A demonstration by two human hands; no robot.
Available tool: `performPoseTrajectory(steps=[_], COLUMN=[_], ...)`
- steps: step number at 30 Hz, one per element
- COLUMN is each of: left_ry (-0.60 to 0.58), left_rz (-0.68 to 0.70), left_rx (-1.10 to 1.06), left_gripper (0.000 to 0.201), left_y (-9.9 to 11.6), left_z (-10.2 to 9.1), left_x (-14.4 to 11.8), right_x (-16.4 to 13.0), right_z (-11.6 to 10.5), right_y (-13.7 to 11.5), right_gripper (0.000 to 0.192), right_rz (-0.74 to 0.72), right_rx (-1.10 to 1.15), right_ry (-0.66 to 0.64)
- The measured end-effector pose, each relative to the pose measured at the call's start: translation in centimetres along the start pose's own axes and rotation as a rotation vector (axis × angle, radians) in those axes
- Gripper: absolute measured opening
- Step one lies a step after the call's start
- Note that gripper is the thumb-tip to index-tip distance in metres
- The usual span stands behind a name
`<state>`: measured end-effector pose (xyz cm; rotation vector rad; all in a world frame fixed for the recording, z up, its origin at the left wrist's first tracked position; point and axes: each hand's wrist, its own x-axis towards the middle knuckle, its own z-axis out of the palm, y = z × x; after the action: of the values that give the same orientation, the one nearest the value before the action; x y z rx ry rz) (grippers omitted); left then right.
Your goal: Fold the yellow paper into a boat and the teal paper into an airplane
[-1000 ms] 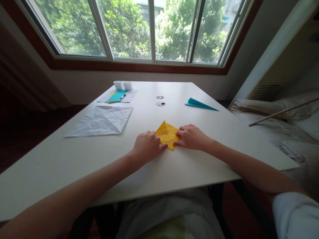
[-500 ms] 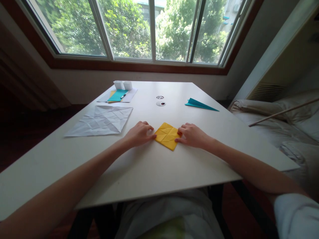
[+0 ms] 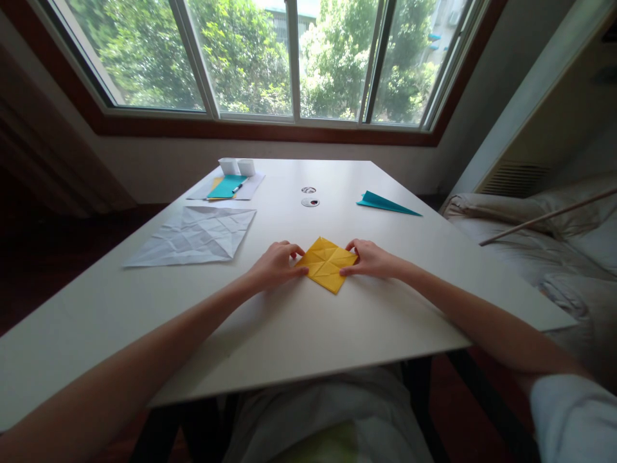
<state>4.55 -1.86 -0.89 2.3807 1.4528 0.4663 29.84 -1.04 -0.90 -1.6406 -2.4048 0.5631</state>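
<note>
We sit in a home bedroom: beside the white table lies rumpled bedding, and behind the table a bay window shows trees.

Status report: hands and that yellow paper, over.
Left hand and right hand pinch opposite corners of the creased yellow paper square, flat on the white table. Nothing obstructing.

Yellow paper square — creased with a grid of straight and diagonal fold lines — lies flat on the white table, turned diamond-wise with one corner toward the person. Left hand pinches its left corner; right hand pinches its right corner.
</note>
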Motion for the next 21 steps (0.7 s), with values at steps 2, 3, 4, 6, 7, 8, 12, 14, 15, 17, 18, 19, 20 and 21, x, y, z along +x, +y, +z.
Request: performPoseTrajectory(steps=[2,3,4,6,7,8,12,14,15,17,18,19,20,21], left_ry=[-0.028,-0.041,-0.053,-0.062,-0.064,-0.068,-0.072,-0.033,-0.007,0.035,0.046,0.054,0.061,0.069], left_rz=[-0.028,-0.044,-0.058,-0.076,-0.078,-0.079,-0.088,-0.097,-0.102,-0.129,-0.150,-0.175,-0.206,-0.240], left_rx=[-0.089,-0.134,-0.173,-0.224,-0.242,-0.262,-0.365,-0.426,-0.465,-0.564,-0.624,-0.689,-0.755,-0.817], left_gripper=[0.042,0.044,0.048,0.055,0.057,0.058,0.061,0.062,0.062,0.060,0.059,0.058,0.058,0.058], left_y=[-0.1,-0.1,-0.2,-0.3,-0.4,-0.4,-0.5,-0.6,-0.5,-0.4,-0.2,0.0,0.2,0.4], left_z=[0.1,0.2,0.2,0.2,0.2,0.2,0.2,0.3,0.3,0.2,0.1,0.1,0.0,-0.1], left_x=[0.1,0.1,0.1,0.1,0.1,0.1,0.2,0.3,0.3,0.3,0.2,0.1,0.0,-0.1], right_x=[-0.1,-0.2,-0.2,-0.2,-0.2,-0.1,0.4,0.5,0.5,0.4,0.3,0.3,0.2,0.1], right_z=[-0.3,-0.4,-0.5,-0.6,-0.6,-0.6,-0.2,-0.1,0.0,0.0,-0.1,-0.1,-0.2,-0.2], right_y=[-0.1,-0.2,-0.2,-0.2,-0.2,-0.1,0.3,0.4,0.4,0.1,-0.1,-0.3,-0.5,-0.7], right_gripper=[0.060,0.056,0.053,0.047,0.044,0.042,0.036,0.033,0.031,0.030,0.031,0.032,0.032,0.033], right_rz=[0.000,-0.003,-0.005,-0.001,0.002,-0.001,-0.045,-0.062,-0.068,-0.068,-0.055,-0.039,-0.029,-0.033], right_rx=[0.035,0.052,0.073,0.125,0.154,0.182,0.281,0.379,0.457,0.654,0.753,0.842,0.914,0.967], right_ry=[-0.045,-0.058,-0.067,-0.073,-0.069,-0.058,0.032,0.081,0.087,0.062,0.046,0.038,0.043,0.058])
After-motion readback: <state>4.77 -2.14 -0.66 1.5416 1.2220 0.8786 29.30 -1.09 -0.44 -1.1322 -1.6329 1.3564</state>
